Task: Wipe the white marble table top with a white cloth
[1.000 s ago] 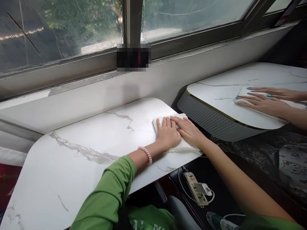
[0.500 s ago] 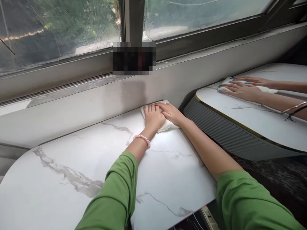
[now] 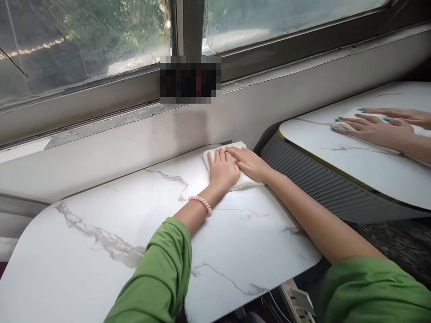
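Note:
Both my hands lie flat on a folded white cloth (image 3: 244,181) at the far right corner of a white marble-patterned tabletop (image 3: 101,251), close to the wall under the window. My left hand (image 3: 222,170) presses the cloth's left part with fingers stretched out and together; a pink bead bracelet (image 3: 201,203) circles that wrist. Beside it, my right hand (image 3: 251,163) rests on the cloth's right part, fingers extended and slightly overlapping the left hand. My sleeves are green.
A second marble-patterned table (image 3: 363,166) with a ribbed grey edge stands to the right; another person's hands (image 3: 373,128) with teal nails press a white cloth there. A window sill (image 3: 111,121) runs behind. A power strip (image 3: 296,300) lies below the gap between the tables.
My hands slid the cloth away from me, from the table's near right edge to its far corner by the wall, then drew back slightly. The other person's hands also shifted on their table.

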The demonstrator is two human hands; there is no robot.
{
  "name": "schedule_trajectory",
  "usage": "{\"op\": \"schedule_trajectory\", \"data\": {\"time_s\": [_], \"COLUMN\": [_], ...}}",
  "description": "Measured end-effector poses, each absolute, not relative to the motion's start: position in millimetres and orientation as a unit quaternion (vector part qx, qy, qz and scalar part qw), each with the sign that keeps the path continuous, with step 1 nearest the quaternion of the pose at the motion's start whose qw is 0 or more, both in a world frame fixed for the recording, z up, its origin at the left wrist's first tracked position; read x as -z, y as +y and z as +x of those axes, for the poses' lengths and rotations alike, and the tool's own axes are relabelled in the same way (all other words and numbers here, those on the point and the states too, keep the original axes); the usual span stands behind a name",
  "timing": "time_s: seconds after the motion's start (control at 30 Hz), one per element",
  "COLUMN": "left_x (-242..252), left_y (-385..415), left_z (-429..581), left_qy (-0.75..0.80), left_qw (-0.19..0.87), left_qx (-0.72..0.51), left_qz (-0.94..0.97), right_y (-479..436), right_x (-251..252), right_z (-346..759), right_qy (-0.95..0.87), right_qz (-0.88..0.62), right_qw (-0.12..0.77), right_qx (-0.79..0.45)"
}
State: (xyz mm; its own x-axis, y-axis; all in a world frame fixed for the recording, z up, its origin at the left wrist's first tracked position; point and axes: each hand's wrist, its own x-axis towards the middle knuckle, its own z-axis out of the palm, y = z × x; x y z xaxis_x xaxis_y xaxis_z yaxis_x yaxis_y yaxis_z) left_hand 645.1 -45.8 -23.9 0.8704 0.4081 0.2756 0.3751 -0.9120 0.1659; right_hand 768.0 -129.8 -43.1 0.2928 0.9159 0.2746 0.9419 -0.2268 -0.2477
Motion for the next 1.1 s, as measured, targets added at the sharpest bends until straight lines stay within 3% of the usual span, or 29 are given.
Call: {"op": "schedule_trajectory", "data": {"time_s": [0.47, 0.83, 1.1], "left_x": [10.5, 17.2, 17.3], "left_y": [-165.8, -148.6, -72.2], "left_z": [528.2, 519.3, 546.4], "left_qy": [0.058, 0.071, 0.101], "left_qw": [0.076, 0.066, 0.076], "left_qx": [-0.095, -0.109, -0.102], "left_qz": [0.991, 0.989, 0.987], "right_y": [-288.6, -262.6, -177.6], "right_x": [40.0, 34.7, 34.4], "right_z": [631.5, 619.7, 642.8], "right_qy": [-0.535, -0.532, -0.515], "right_qz": [-0.826, -0.826, -0.836], "right_qw": [0.162, 0.168, 0.178], "right_qx": [0.067, 0.075, 0.06]}}
